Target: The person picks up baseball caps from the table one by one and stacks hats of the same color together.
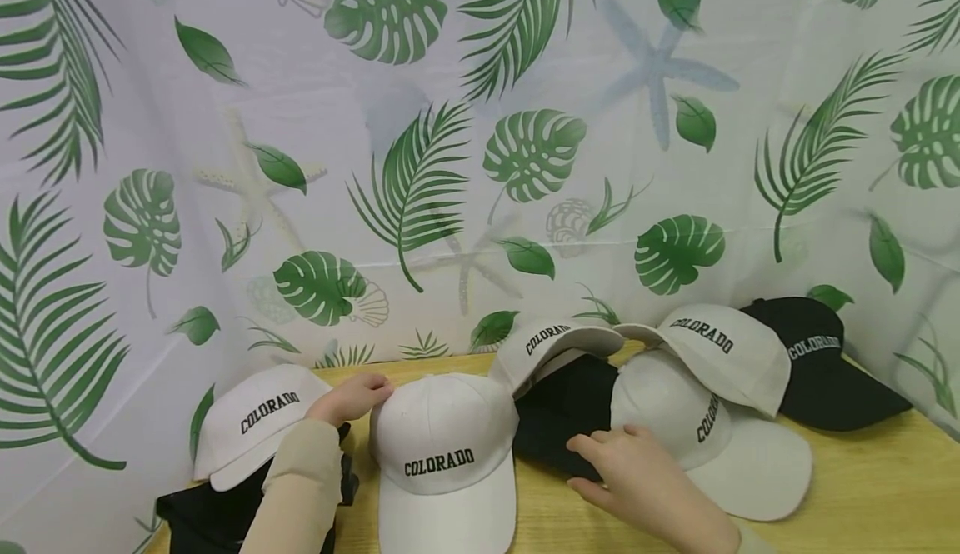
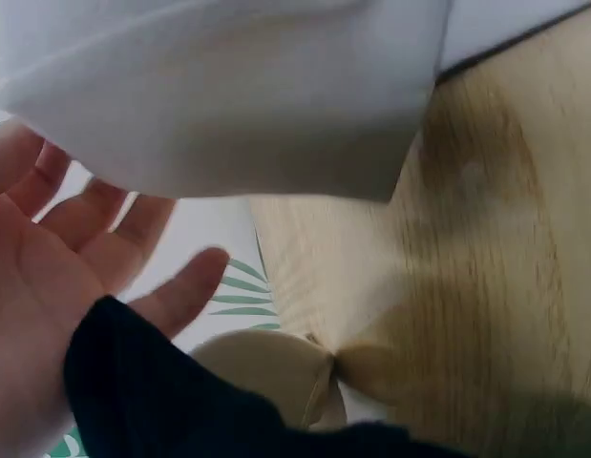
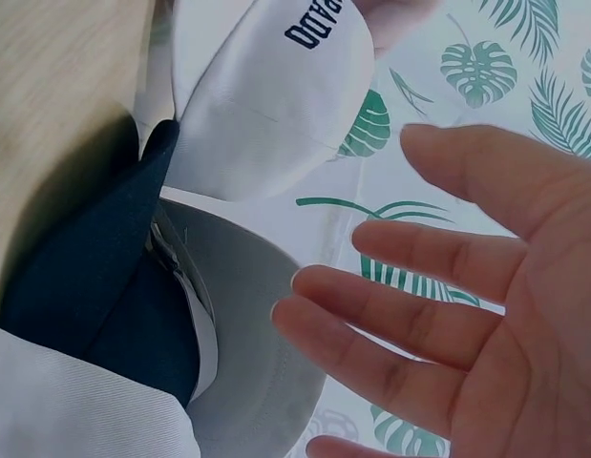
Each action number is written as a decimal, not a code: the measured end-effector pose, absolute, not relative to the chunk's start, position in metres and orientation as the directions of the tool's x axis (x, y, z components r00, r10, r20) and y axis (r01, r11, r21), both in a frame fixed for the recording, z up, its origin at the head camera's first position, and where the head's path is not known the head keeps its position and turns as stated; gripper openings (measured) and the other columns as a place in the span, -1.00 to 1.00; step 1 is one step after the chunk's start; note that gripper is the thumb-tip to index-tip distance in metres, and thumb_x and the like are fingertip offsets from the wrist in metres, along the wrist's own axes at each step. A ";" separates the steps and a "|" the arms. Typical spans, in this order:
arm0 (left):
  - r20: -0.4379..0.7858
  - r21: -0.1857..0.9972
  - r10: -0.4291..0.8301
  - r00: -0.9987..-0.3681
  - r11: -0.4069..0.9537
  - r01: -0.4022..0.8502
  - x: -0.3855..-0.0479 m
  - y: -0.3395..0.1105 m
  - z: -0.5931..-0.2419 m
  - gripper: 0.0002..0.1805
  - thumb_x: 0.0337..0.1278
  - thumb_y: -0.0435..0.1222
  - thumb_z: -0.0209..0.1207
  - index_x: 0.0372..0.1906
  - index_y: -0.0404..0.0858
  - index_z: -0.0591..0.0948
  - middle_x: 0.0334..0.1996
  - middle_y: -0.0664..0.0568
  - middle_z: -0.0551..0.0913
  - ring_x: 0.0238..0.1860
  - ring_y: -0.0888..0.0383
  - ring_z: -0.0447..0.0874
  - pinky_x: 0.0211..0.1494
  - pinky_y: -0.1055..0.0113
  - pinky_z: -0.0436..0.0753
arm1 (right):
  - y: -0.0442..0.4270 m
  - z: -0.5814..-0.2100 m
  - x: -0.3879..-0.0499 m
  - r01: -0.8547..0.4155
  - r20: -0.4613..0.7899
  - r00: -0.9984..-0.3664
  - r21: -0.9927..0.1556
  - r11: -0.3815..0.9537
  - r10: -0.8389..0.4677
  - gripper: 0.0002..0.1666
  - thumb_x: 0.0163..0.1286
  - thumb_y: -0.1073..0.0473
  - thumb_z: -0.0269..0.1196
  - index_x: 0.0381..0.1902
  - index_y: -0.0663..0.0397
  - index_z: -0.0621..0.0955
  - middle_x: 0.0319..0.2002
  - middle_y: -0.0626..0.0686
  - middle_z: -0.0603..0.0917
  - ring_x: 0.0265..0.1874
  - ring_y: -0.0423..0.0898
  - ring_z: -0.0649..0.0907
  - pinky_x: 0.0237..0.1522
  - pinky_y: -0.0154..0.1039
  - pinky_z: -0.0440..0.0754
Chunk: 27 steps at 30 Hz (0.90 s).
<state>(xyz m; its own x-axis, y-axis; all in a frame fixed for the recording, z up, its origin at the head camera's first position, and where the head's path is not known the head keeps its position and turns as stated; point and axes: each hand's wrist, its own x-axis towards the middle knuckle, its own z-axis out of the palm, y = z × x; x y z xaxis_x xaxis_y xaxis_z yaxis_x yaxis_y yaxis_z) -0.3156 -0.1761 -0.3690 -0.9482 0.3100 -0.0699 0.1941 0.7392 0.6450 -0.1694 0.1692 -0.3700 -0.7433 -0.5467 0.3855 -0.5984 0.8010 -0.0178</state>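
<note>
Near edge of table (image 1: 885,487): ctr cap (image 1: 446,441), white, crown up, brim pointing near, blk COLORADO lettering readable. Sits on wood approx mid-scene, between the two hands. L of it, L black cap (image 1: 213,516), partly hidden by the forearm + beige sleeve (image 1: 303,466).

R hand (image 1: 637,475): empty, fingers spread, palm open, thumb apart. Overlaps mid black cap in head view; R wrist cam shows a gap to the caps, so no grip there.

R white cap (image 1: 757,471) just beyond R hand, brim out to the right, lettering partly hidden. L white cap (image 1: 255,421) is stacked on L black cap, tilted, text readable.

Mid black cap (image 1: 566,404) lies between ctr cap and R white cap, partly tucked under a brim.

L hand (image 1: 348,400): at far left side of ctr cap crown, fingertips at its edge. L wrist cam: fingers loosely extended, thumb off the fabric, so not clenched, no pinch visible. Contact force: can't tell.

Farther: top R white cap (image 1: 727,350) on R white cap, brim left; far R black cap (image 1: 817,362) beside it, brim right; far-mid white cap (image 1: 551,341) behind ctr cap, brim over mid black cap.

Rear: leaf-print backdrop (image 1: 525,154), white w/ green leaves + starfish.
</note>
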 end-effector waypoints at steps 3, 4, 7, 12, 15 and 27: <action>-0.083 0.733 0.309 -0.947 0.663 0.152 -0.317 -0.177 -0.371 -0.80 0.30 -0.33 -0.14 -0.43 -0.29 0.40 -0.53 0.01 0.34 -0.42 0.13 0.32 -0.30 0.19 0.39 | 0.169 -0.369 -0.170 -0.595 0.379 -0.750 -0.029 0.803 -0.542 -0.66 0.03 -0.01 0.30 -0.27 0.04 0.58 -0.47 -0.12 0.58 -0.49 -0.23 0.56 -0.40 -0.09 0.43; -0.085 0.760 0.308 -0.948 0.635 0.138 -0.317 -0.176 -0.371 -0.80 0.31 -0.33 -0.16 -0.43 -0.29 0.38 -0.55 0.01 0.31 -0.45 0.13 0.31 -0.32 0.20 0.39 | 0.169 -0.369 -0.169 -0.595 0.377 -0.752 -0.033 0.803 -0.541 -0.66 0.03 -0.01 0.30 -0.27 0.04 0.58 -0.47 -0.12 0.58 -0.49 -0.23 0.56 -0.40 -0.09 0.43; -0.069 0.810 0.316 -0.946 0.572 0.131 -0.318 -0.173 -0.373 -0.79 0.33 -0.34 -0.20 -0.43 -0.29 0.34 -0.58 0.02 0.27 -0.51 0.16 0.28 -0.37 0.25 0.40 | 0.169 -0.368 -0.169 -0.591 0.367 -0.760 -0.047 0.805 -0.537 -0.66 0.04 -0.01 0.30 -0.27 0.05 0.58 -0.46 -0.12 0.58 -0.48 -0.23 0.56 -0.39 -0.08 0.43; -0.032 0.805 0.291 -0.956 0.574 0.148 -0.319 -0.170 -0.377 -0.79 0.31 -0.35 -0.17 -0.45 -0.30 0.37 -0.66 0.05 0.24 -0.66 0.21 0.16 -0.55 0.38 0.25 | 0.169 -0.368 -0.169 -0.594 0.372 -0.758 -0.052 0.803 -0.536 -0.65 0.04 0.00 0.30 -0.27 0.07 0.58 -0.46 -0.11 0.58 -0.49 -0.23 0.56 -0.38 -0.06 0.44; -0.038 0.782 0.263 -0.964 0.609 0.135 -0.318 -0.169 -0.380 -0.79 0.30 -0.35 -0.15 -0.46 -0.30 0.39 -0.66 0.04 0.27 -0.68 0.21 0.16 -0.59 0.40 0.24 | 0.170 -0.368 -0.170 -0.599 0.379 -0.749 -0.039 0.800 -0.543 -0.66 0.03 -0.01 0.31 -0.27 0.06 0.58 -0.46 -0.11 0.58 -0.50 -0.23 0.56 -0.39 -0.07 0.43; -0.033 0.729 0.231 -0.972 0.671 0.135 -0.315 -0.166 -0.381 -0.82 0.26 -0.36 -0.09 -0.42 -0.32 0.46 -0.61 0.01 0.36 -0.62 0.18 0.27 -0.55 0.37 0.34 | 0.172 -0.367 -0.172 -0.610 0.383 -0.740 -0.037 0.792 -0.552 -0.65 0.02 -0.01 0.31 -0.28 0.07 0.58 -0.45 -0.08 0.59 -0.50 -0.23 0.56 -0.40 -0.08 0.43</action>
<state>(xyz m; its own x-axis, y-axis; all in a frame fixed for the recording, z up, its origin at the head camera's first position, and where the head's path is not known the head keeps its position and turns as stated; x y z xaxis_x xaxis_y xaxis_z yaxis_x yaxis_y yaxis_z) -0.3148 -0.1657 -0.3811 -0.9725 0.2306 -0.0325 0.1348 0.6711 0.7290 -0.1720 0.1721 -0.3668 -0.7401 -0.5525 0.3834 -0.6099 0.7916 -0.0367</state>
